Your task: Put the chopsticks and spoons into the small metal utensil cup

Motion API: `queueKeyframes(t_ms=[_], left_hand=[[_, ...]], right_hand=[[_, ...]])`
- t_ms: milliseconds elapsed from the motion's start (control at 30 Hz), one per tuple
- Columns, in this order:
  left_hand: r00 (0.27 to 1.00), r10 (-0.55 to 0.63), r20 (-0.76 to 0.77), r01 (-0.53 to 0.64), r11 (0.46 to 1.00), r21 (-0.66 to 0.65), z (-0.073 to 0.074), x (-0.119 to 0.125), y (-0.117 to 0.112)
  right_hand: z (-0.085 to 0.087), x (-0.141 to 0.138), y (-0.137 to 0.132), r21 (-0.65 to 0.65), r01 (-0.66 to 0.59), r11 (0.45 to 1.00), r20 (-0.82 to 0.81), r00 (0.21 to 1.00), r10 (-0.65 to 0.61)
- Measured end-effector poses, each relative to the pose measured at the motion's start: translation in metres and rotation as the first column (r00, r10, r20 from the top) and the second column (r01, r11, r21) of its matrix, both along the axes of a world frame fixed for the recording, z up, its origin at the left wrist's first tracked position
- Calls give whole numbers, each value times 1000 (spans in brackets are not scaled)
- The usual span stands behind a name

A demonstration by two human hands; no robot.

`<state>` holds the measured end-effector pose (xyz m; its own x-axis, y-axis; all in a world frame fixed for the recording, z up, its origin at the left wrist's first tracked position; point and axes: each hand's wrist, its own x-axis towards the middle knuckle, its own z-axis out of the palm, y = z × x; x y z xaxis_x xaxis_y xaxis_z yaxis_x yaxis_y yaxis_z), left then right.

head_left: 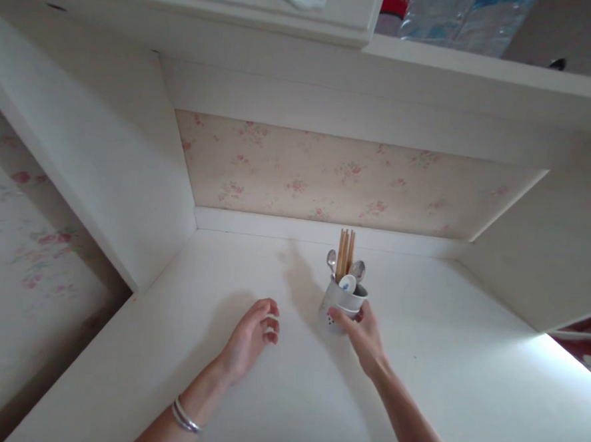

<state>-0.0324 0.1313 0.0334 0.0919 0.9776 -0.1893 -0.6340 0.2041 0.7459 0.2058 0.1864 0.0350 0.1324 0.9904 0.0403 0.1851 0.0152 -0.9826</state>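
A pale grey utensil holder [342, 304] with small drainage holes stands on the white countertop [285, 394]. My right hand [363, 335] grips it from the near right side, the thumb across its front and the other fingers partly hidden behind. Out of the holder rise several wooden chopsticks [345, 254], a small metal spoon [332, 259], a larger metal spoon [357, 270] and a white spoon [347, 283] with a blue mark. To the left, my left hand [250, 335] hovers apart from the holder, fingers loosely curled and spaced, holding nothing.
White side panels [100, 142] flank the counter, with a flowered wall [298, 174] behind it. Overhead, a cabinet [198, 15] juts forward, and plastic-wrapped bottles [453, 17] sit on its open shelf. Something red [581, 345] shows past the right edge.
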Motion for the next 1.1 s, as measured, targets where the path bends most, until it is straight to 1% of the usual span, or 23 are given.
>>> queueKeyframes(t_ms=[33,100,167,267,333,433,567,633,733,867,967,1100], left_hand=[[997,41,72,-41,999,-11,3,-6,2],[975,78,207,-72,997,-39,8,-18,6],[943,88,321,-81,996,-38,11,-31,8],[901,92,423,-84,996,-37,13,-43,9],[895,121,429,-91,992,-89,13,-45,9],[899,191,394,-127,975,-183,10,-42,8],[888,186,420,-114,975,-192,7,-36,7],[875,179,450,-100,976,-194,5,-34,7],[855,189,484,-102,974,-201,3,-33,8],[832,262,488,-149,955,-257,-3,-33,12],[811,289,509,-174,949,-262,-9,-36,15],[779,263,569,-148,959,-240,-11,-41,16]], right_hand=[[7,-11,-14,-42,-136,990,-40,990,134],[21,-31,-42,-112,-329,938,-101,942,319],[29,-47,-63,-163,-464,871,-155,884,441],[29,-65,-82,-224,-578,784,-189,815,547],[26,-73,-86,-264,-612,746,-161,790,591],[25,-80,-83,-312,-638,704,-95,758,645],[38,-81,-71,-360,-646,673,-28,728,685],[48,-80,-65,-402,-653,642,-28,709,705],[61,-80,-58,-442,-684,580,-87,676,731],[72,-82,-52,-472,-718,511,-203,653,730],[72,-86,-51,-505,-728,464,-279,647,710],[66,-91,-52,-519,-748,414,-350,627,696]])
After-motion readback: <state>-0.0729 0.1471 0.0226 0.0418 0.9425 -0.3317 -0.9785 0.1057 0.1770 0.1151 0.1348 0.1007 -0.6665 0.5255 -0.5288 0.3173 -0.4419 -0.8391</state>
